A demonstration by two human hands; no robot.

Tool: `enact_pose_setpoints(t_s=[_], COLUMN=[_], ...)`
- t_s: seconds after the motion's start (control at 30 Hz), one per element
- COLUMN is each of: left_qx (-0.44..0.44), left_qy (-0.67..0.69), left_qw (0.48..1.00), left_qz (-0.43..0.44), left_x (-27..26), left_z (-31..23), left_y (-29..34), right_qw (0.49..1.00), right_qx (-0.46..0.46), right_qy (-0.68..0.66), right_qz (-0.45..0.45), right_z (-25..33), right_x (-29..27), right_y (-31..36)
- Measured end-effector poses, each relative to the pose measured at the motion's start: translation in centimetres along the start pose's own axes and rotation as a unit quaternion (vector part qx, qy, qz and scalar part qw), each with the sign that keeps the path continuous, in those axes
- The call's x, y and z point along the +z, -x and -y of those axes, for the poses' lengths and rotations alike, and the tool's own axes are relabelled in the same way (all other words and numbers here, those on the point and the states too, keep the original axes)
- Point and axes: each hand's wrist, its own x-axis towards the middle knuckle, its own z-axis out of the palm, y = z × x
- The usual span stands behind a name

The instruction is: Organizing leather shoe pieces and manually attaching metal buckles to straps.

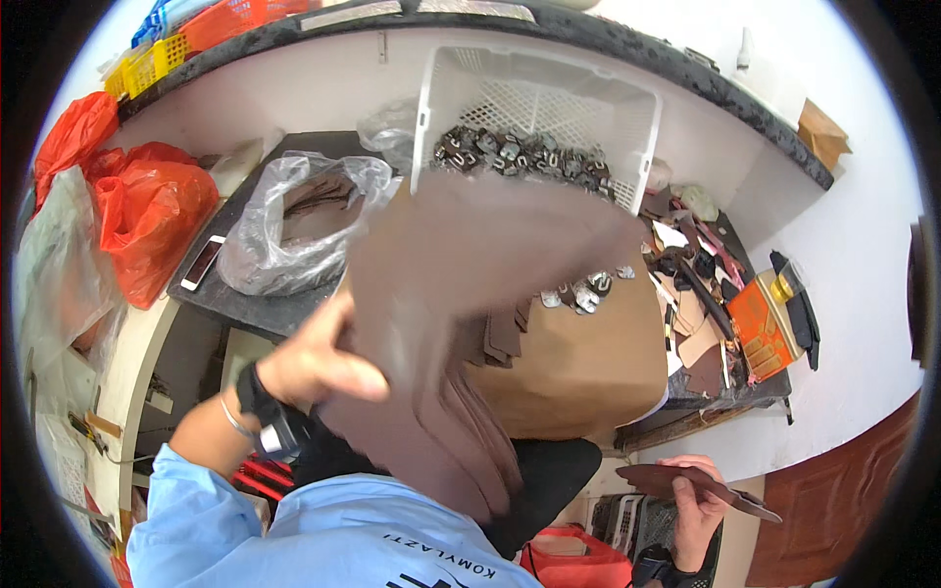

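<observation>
Far left: red plastic bags [157, 220], bulging, with a pale translucent bag [64, 255] alongside. Near them on the dark tabletop [233, 306], a white-edged phone [204, 263], lying flat, dark screen up. Across the back, a dark speckled shelf [608, 34]; at its left end, a yellow openwork basket [157, 65] next to an orange-red basket [233, 22]; by its right end, a tan carton [821, 135]. Below the shelf, a white lattice crate [639, 113], dark metal fittings [529, 154] heaped inside. Table's right edge: orange tin [765, 331], yellow cap [781, 288]. Lower right: brown panelled door [833, 490]. Bottom edge: bright red bag [580, 561], near a dark slatted basket [619, 517].
</observation>
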Motion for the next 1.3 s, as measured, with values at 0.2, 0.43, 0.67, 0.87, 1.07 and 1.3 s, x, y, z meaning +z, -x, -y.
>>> enact_pose_setpoints(t_s=[0.2,0.43,0.67,0.87,1.07,1.3], left_qx=[-0.097,-0.175,-0.019,0.127,0.309,0.280], left_qy=[-0.025,0.029,-0.413,-0.479,-0.483,-0.367], left_qw=[0.995,0.981,0.903,0.836,0.786,0.886], left_qz=[-0.010,-0.083,-0.116,-0.236,-0.233,-0.040], left_x=[-14.0,-17.2,-17.7,-16.7,-11.8,-5.1], left_z=[-0.5,3.7,2.4,2.4,-0.2,1.3], left_y=[-4.5,-7.0,-6.0,-5.1,-3.3,-1.3], right_qw=[0.984,0.901,0.995,0.952,0.921,0.915], right_qx=[-0.130,-0.370,0.052,0.128,0.196,0.189], right_qy=[-0.062,0.223,-0.080,-0.252,-0.302,-0.298], right_qz=[0.108,0.027,0.025,0.114,0.147,0.197], right_z=[5.6,6.6,7.0,5.3,3.9,3.0], right_x=[7.6,14.6,22.3,25.4,25.7,25.8], right_y=[-4.2,-7.4,-7.0,-9.4,-9.7,-9.1])
